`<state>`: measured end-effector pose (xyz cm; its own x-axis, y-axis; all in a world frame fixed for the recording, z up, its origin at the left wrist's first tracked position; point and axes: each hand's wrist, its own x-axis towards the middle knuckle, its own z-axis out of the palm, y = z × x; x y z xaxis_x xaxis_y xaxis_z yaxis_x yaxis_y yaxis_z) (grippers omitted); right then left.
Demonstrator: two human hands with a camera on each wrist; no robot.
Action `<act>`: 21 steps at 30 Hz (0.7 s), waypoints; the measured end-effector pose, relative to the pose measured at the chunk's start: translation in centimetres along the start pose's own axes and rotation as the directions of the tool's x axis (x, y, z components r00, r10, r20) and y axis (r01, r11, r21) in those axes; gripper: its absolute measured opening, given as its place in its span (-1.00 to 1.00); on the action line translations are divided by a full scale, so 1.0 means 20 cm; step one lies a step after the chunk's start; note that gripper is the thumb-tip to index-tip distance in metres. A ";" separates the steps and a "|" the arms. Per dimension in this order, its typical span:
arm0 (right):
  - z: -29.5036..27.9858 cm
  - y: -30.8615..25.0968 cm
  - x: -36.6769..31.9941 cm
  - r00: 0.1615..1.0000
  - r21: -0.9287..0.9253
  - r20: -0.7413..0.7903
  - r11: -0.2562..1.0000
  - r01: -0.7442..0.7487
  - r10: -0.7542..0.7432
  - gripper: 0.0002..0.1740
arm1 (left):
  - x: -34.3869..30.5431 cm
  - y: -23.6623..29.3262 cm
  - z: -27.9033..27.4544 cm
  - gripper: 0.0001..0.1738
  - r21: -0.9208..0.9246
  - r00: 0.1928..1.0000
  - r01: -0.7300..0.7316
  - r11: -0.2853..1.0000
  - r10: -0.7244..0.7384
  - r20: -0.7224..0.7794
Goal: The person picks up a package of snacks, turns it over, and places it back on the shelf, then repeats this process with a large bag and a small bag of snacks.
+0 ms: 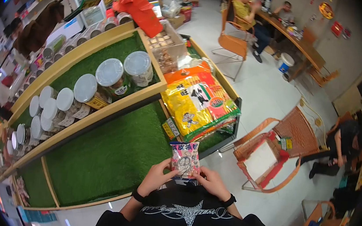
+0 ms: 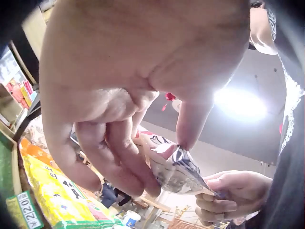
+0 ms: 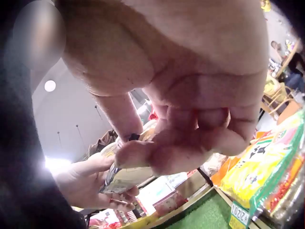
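Note:
A small pink-and-white snack packet (image 1: 186,158) with printed drawings and lettering is held upright in front of the chest. My left hand (image 1: 156,175) pinches its lower left side, thumb on the printed face. At the lower right side, my right hand (image 1: 214,184) pinches it between thumb and fingers. In the left wrist view the packet (image 2: 174,174) looks crinkled, with the thumb above and curled fingers behind. The right wrist view shows the right fingers (image 3: 190,152) bent at the packet's edge, covering much of it. Just beyond lies a large yellow snack bag (image 1: 195,101).
A wood-edged display bin (image 1: 106,149) lined with green turf stands ahead and left. Lidded plastic jars (image 1: 110,72) line its raised shelf. A price tag (image 1: 171,128) sits by the yellow bag. Rightward are a wicker chair (image 1: 270,144) and seated people.

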<state>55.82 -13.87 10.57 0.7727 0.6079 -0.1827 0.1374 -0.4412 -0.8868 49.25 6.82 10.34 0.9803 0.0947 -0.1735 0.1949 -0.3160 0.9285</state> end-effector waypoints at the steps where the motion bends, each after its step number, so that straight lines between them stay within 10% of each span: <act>1: -0.01 0.04 0.07 0.999 0.020 0.043 1.000 0.006 -0.007 -0.69 | 0.03 -0.02 0.01 -0.47 0.002 0.999 0.025 1.000 -0.025 -0.042; 12: -0.52 0.11 0.81 0.913 -0.074 0.392 0.985 0.154 -0.114 -0.69 | 0.58 0.07 0.14 -0.57 -0.111 0.936 0.132 0.985 -0.161 -0.313; 21: -0.43 0.43 1.45 0.970 0.152 0.235 0.988 0.020 -0.056 -0.76 | 1.14 -0.08 0.15 -0.64 -0.369 0.849 0.156 0.916 -0.315 -0.423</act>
<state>84.72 -5.78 1.27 0.5963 0.7698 -0.2278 0.0567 -0.3235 -0.9445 71.34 6.69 3.94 0.7571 0.5796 -0.3013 0.3195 0.0737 0.9447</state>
